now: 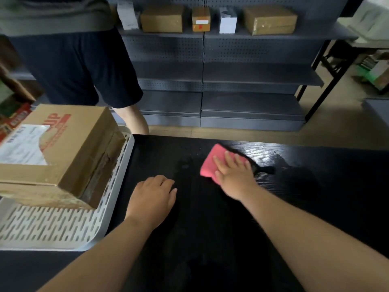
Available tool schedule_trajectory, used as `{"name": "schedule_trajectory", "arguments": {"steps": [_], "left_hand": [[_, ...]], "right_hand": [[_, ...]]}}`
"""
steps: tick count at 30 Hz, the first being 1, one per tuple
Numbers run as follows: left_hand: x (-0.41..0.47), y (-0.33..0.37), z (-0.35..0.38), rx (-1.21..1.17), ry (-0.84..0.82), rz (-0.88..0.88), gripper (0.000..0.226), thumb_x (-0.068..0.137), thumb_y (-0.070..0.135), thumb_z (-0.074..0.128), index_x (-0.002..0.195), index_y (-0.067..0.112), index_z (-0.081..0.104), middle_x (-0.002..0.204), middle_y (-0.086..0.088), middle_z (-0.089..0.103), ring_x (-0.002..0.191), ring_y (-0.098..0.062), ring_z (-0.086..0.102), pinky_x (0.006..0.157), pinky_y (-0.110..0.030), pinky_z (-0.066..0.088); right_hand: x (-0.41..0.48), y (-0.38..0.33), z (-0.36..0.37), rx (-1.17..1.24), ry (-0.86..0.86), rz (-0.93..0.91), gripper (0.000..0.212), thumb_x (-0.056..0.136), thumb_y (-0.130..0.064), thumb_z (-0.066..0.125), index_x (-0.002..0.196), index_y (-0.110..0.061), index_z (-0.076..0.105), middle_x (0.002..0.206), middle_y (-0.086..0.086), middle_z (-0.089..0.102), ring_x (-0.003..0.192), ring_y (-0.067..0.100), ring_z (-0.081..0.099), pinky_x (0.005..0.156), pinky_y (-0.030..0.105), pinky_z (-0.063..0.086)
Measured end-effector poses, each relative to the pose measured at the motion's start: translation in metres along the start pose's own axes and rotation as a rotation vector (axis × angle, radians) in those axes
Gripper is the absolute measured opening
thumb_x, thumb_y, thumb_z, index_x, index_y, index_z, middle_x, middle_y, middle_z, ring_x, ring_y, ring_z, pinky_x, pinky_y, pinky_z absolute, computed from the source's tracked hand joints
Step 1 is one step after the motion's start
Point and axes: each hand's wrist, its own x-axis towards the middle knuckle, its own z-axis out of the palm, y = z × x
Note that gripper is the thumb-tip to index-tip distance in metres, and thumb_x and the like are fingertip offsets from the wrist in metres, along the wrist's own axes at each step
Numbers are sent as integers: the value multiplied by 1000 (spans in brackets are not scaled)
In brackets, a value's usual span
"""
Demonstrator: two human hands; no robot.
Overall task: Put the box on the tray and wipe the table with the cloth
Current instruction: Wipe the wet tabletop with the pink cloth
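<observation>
Right hand (233, 171) presses flat on cloth (210, 163); left hand (154, 196) rests released on table (315, 186). Risk: uneven pressure leaves streaks.

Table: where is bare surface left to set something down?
The table is bare right of the right hand and pink cloth, and in front between both forearms. The gap between left hand and cloth is narrow. The left is crowded: the box fills most of the tray.
</observation>
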Motion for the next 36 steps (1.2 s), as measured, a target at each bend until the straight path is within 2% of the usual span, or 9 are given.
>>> {"name": "schedule_trajectory", "arguments": {"steps": [3, 5, 8, 11, 15, 19, 24, 32, 36], "left_hand": [[1, -9, -3, 8, 33, -38, 41, 95, 41, 33, 129, 25, 49, 127, 4, 54, 114, -15, 51, 95, -33, 41], [0, -14, -6, -1, 37, -43, 40, 95, 39, 34, 128, 23, 51, 126, 2, 56, 113, -17, 52, 94, -34, 42], [-4, -19, -10, -33, 38, -34, 39, 95, 38, 36, 128, 22, 52, 126, 1, 56, 113, -19, 52, 94, -35, 42], [-9, -25, -12, -41, 50, -19, 39, 95, 38, 37, 127, 22, 52, 125, 1, 56, 112, -19, 53, 93, -34, 43], [-13, -32, -11, -60, 52, -29, 39, 95, 39, 36, 128, 24, 52, 125, 4, 56, 113, -16, 52, 94, -32, 42], [-16, -42, -8, -86, 50, -36, 39, 95, 38, 36, 128, 23, 52, 125, 4, 56, 112, -17, 53, 96, -32, 42], [-20, -55, -5, -98, 61, -45, 39, 95, 38, 35, 126, 23, 54, 122, 5, 57, 110, -16, 54, 95, -32, 43], [-22, -60, -5, -114, 89, -22, 38, 91, 35, 38, 112, 18, 65, 107, 0, 66, 96, -21, 62, 83, -37, 51], [-23, -52, -9, -133, 68, 0, 36, 94, 35, 41, 124, 22, 57, 119, 4, 60, 108, -16, 56, 93, -34, 45]], "right_hand": [[-46, -37, 28, -81, 114, -270, 51, 91, -41, 31, 140, -27, 41, 147, 12, 42, 131, 38, 44, 102, 57, 36], [-87, -48, 53, -66, 90, -380, 51, 80, -46, 37, 128, -33, 50, 134, 3, 58, 117, 30, 59, 91, 51, 49], [-148, -44, 78, -167, 58, -574, 52, 78, -55, 41, 128, -42, 43, 139, -5, 50, 122, 19, 55, 97, 42, 48], [-162, -25, 77, -256, 69, -672, 50, 80, -61, 35, 128, -47, 37, 142, -9, 38, 126, 13, 43, 108, 39, 24], [-103, -18, 47, -162, 66, -464, 51, 82, -50, 38, 131, -40, 42, 137, -4, 55, 122, 21, 57, 100, 42, 45], [-11, -27, 5, -55, 16, -169, 53, 99, -45, 20, 149, -35, 8, 161, 3, 2, 147, 28, 7, 116, 49, 9], [55, -69, -12, 60, -58, 96, 56, 99, -45, 17, 149, -33, -4, 160, 3, -11, 147, 31, -7, 117, 51, -1], [48, -116, -1, -50, -43, -188, 53, 100, -43, 19, 148, -38, -3, 160, -1, -11, 147, 26, -8, 119, 47, -4], [37, -44, -7, -14, -8, -10, 52, 99, -45, 14, 148, -39, -2, 160, -1, -9, 147, 23, -5, 118, 44, 0]]}}
